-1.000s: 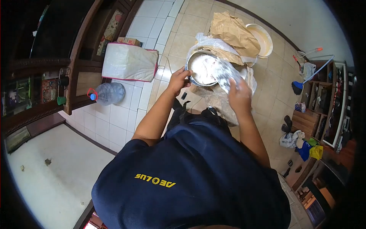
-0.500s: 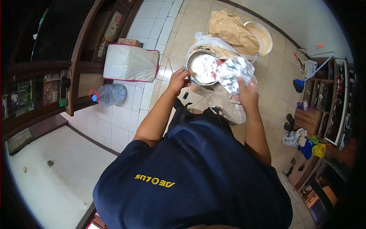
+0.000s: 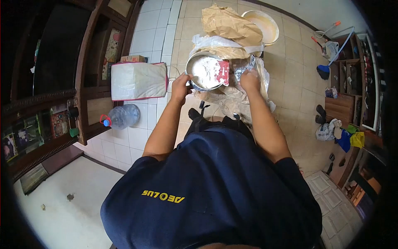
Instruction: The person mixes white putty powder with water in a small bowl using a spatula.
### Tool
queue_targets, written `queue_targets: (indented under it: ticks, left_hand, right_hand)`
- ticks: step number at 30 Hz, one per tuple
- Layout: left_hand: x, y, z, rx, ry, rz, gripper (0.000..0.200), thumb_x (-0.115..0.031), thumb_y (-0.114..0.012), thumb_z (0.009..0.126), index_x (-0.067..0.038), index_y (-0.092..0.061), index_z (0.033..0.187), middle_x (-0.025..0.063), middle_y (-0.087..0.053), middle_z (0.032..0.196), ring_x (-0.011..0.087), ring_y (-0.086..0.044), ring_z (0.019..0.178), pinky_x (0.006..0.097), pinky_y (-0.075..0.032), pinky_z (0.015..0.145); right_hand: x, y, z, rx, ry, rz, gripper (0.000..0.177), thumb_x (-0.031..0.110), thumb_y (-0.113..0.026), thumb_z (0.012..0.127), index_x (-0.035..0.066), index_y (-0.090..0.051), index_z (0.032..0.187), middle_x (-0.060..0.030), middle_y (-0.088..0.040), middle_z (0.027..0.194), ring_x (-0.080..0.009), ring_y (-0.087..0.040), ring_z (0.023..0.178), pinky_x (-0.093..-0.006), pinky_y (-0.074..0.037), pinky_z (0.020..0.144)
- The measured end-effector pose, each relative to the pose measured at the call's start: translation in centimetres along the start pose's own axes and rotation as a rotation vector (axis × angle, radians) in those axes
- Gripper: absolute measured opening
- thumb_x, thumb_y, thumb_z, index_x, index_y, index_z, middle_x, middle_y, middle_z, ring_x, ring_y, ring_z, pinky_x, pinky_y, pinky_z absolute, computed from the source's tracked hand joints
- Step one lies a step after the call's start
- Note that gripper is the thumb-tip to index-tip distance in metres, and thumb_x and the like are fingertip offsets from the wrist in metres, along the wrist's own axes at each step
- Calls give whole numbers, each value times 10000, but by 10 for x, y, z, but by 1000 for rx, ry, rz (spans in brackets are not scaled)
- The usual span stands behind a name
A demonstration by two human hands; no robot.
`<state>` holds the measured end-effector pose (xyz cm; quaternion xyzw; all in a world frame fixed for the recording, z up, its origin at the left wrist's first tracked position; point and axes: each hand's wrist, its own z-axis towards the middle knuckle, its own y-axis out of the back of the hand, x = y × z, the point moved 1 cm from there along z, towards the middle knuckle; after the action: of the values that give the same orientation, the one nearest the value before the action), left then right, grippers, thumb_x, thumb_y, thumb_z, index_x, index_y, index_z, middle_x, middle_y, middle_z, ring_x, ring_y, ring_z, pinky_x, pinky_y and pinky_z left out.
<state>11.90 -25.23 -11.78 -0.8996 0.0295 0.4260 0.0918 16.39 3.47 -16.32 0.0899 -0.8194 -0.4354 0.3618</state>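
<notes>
A round metal pan (image 3: 189,62) with white powder in it is in front of me, tilted a little. My left hand (image 3: 180,88) is closed on its left rim, thumb at the edge. My right hand (image 3: 250,81) is closed on a shiny, see-through plastic bag (image 3: 243,66) just right of the pan. A red panel (image 3: 223,73) dusted with white powder overlaps the pan's right rim, in line with the bag. Crumpled, brownish plastic sheeting (image 3: 226,99) lies beneath and beside the pan.
Brown paper (image 3: 226,27) and a white tub (image 3: 271,29) stand beyond the pan. To the left are a covered box (image 3: 139,81), a large water bottle (image 3: 124,116) and a wooden cabinet (image 3: 89,85). Shelves (image 3: 348,81) and bags (image 3: 342,137) line the right side.
My right hand has drawn in closer to the pan. The blurred, powder-white piece it held up now looks lower, clearer and less white. The view has shifted, moving the pan left.
</notes>
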Motion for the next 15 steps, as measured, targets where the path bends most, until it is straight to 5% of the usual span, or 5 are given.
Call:
queue_targets:
  ticks: [6,10,11,14,15]
  left_hand:
    - [-2,3,4,-31,8,1,423,-358,-602,795,-113,-613,1140,-1,-592,927,152,-549,648,242,-372,533]
    - [-7,-7,3,-67,-29,-52,288,-316,-595,813,-81,-654,970,8,-590,833,138,-573,598,213,-371,454]
    - [-9,-10,0,-86,-29,-55,277,-312,-596,814,-82,-653,956,7,-586,817,133,-566,591,212,-366,452]
    - [-9,-6,2,-94,-23,-62,260,-307,-600,813,-84,-654,936,6,-578,791,122,-549,577,211,-356,447]
    - [-8,-5,2,-78,-13,-64,255,-305,-603,813,-85,-655,930,6,-574,781,115,-538,571,211,-351,445]
  right_hand:
    - [49,18,25,-113,173,-124,365,147,-479,832,-75,-547,1114,-290,-642,983,-360,-684,770,-430,-528,772]
    - [59,26,47,247,254,-364,391,261,-493,805,-60,-594,1003,-264,-644,1022,-362,-611,1041,-469,-470,885]
    - [56,21,36,-24,127,-161,385,276,-478,818,-43,-625,976,-229,-664,996,-354,-598,1074,-455,-475,882]
    - [24,-3,41,-63,283,-388,363,268,-478,830,-29,-622,980,-224,-670,960,-340,-656,952,-440,-497,848]
    - [9,-15,59,107,80,-162,378,275,-480,839,-44,-590,1007,-223,-671,929,-324,-691,754,-424,-518,803]
